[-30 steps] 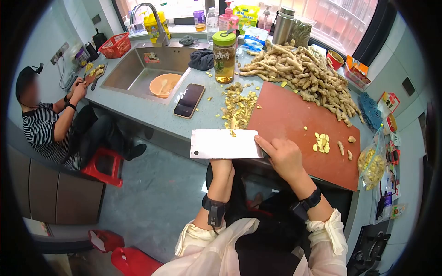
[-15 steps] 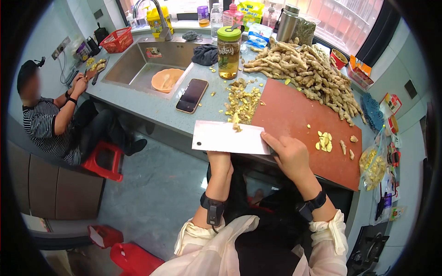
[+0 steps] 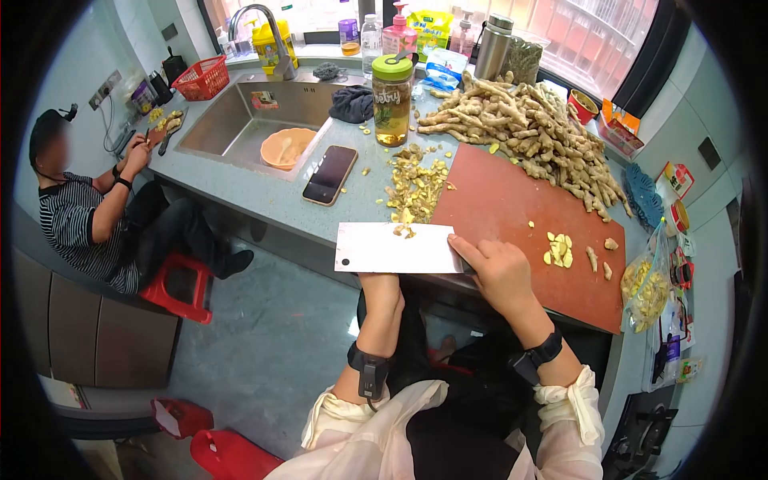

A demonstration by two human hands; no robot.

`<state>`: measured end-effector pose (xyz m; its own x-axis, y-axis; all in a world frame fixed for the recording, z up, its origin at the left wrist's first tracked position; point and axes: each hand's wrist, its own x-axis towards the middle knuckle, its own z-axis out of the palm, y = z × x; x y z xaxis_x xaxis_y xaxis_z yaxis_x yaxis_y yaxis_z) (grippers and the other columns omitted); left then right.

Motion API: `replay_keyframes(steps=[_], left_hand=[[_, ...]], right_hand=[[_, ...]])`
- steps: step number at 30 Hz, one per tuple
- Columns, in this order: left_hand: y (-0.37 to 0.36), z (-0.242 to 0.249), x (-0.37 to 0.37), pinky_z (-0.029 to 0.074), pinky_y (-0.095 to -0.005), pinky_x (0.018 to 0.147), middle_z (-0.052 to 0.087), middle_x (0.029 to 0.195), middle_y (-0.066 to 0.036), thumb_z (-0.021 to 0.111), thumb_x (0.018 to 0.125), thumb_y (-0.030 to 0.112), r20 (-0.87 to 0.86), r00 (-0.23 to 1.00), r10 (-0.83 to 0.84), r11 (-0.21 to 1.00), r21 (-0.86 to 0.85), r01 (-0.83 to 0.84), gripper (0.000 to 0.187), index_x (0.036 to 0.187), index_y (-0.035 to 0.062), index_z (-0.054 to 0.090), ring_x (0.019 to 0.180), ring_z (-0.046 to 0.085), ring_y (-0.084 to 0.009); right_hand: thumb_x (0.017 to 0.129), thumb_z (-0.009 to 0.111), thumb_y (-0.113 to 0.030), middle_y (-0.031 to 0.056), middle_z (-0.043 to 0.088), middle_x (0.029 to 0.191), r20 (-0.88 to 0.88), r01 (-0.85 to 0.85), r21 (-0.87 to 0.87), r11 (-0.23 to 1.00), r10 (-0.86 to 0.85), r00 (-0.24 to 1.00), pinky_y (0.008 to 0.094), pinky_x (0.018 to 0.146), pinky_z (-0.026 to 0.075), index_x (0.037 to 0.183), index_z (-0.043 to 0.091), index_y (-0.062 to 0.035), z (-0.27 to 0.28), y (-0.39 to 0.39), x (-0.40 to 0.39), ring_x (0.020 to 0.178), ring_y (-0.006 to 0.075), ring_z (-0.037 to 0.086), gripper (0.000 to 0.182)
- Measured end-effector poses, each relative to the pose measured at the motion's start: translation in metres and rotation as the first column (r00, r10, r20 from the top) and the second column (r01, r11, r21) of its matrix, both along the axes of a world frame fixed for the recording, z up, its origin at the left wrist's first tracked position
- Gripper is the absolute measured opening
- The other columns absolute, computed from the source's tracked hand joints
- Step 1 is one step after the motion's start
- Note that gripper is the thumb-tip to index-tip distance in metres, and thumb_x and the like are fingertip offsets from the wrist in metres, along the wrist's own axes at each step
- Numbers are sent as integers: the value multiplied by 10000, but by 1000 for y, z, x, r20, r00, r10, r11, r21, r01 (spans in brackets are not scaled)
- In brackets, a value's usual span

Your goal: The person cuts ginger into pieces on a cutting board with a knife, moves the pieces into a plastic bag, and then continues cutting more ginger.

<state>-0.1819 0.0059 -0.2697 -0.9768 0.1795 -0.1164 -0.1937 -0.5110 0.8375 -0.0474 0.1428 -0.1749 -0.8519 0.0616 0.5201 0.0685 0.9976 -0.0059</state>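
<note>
My right hand is closed round the handle of a cleaver, index finger along the back end of the blade. The broad blade lies nearly level across the counter's front edge, with a few bits of ginger peel at its upper edge. My left hand is beneath the blade, which hides its fingers. Just beyond the cleaver is a heap of ginger peelings. On the red-brown cutting board rest pale ginger slices and small ginger pieces.
A large ginger pile covers the board's far edge. Nearby stand a lidded tea bottle and a phone. Left is a sink holding an orange bowl; a seated person works beyond it. A bag of ginger lies right.
The cleaver sits slightly lower in view and its blade is more level, still in my right hand. My left hand remains beneath it. The camera view has shifted a little.
</note>
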Motion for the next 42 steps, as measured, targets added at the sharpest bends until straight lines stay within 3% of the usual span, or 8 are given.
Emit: replay_keyframes(steps=[5, 8, 11, 13, 14, 16, 25, 42], left_hand=[[-1, 20, -5, 560, -337, 892, 656, 1188, -107, 679, 970, 96, 90, 996, -11, 998, 59, 6, 331, 1266, 0, 563, 1055, 668, -201], [-5, 35, -7, 576, -248, 784, 723, 1042, -135, 693, 955, 59, 121, 969, -217, 976, 62, 211, 241, 1154, -29, 591, 853, 721, -154], [-4, 35, -8, 578, -249, 805, 724, 1039, -150, 692, 953, 48, 119, 970, -213, 974, 103, 201, 214, 1116, -36, 582, 885, 727, -167], [-3, 33, -9, 585, -254, 821, 713, 1059, -161, 680, 955, 32, 126, 967, -221, 971, 116, 207, 240, 1148, -46, 561, 913, 729, -180], [-2, 32, -9, 587, -257, 829, 706, 1073, -163, 674, 956, 26, 122, 964, -236, 965, 147, 217, 246, 1156, -47, 551, 932, 727, -183], [-1, 30, -7, 590, -260, 837, 699, 1087, -166, 667, 957, 20, 122, 959, -254, 957, 176, 231, 252, 1165, -47, 541, 950, 725, -187], [2, 43, 5, 597, -289, 865, 701, 1084, -126, 635, 992, 61, 80, 929, -360, 930, 107, 351, 300, 1266, -41, 569, 950, 721, -175], [7, 52, 18, 544, -265, 846, 736, 1072, -107, 648, 1000, 92, -54, 893, -447, 892, -95, 441, 294, 1256, -54, 646, 923, 715, -136]], right_hand=[[715, 713, -63, 54, 541, 735, 10, 37, -85, 996, -36, 999, 398, 612, 512, 1261, 684, -198, -5, -3, -2, 693, 259, 622, 562], [730, 749, -66, 81, 598, 772, -30, 53, -255, 966, -63, 998, 416, 638, 526, 1256, 682, -180, -17, 2, -7, 720, 304, 639, 543], [811, 762, -89, 70, 610, 760, -134, 29, -490, 871, -109, 985, 404, 653, 531, 1263, 669, -171, -21, 8, -11, 702, 258, 652, 469], [912, 737, -130, 22, 578, 718, 173, 204, -902, 380, -114, 978, 335, 618, 520, 1284, 641, -124, -10, 6, -6, 657, 151, 613, 384], [912, 737, -130, 22, 578, 718, 175, 206, -903, 378, -115, 978, 335, 618, 520, 1284, 641, -124, -7, 5, -4, 657, 151, 613, 384], [973, 702, -174, -21, 550, 742, 38, 39, -996, -80, 15, 999, 260, 587, 490, 1286, 605, -50, 0, 2, -4, 678, 75, 573, 351], [1004, 667, -189, -9, 562, 767, -97, -92, -973, -213, 16, 995, 229, 557, 460, 1193, 594, -28, 12, -9, -4, 665, 73, 563, 259], [999, 679, -213, -18, 564, 768, -106, -111, -969, -221, -35, 994, 219, 534, 451, 1203, 592, -36, -7, 3, 6, 655, 61, 550, 283]])
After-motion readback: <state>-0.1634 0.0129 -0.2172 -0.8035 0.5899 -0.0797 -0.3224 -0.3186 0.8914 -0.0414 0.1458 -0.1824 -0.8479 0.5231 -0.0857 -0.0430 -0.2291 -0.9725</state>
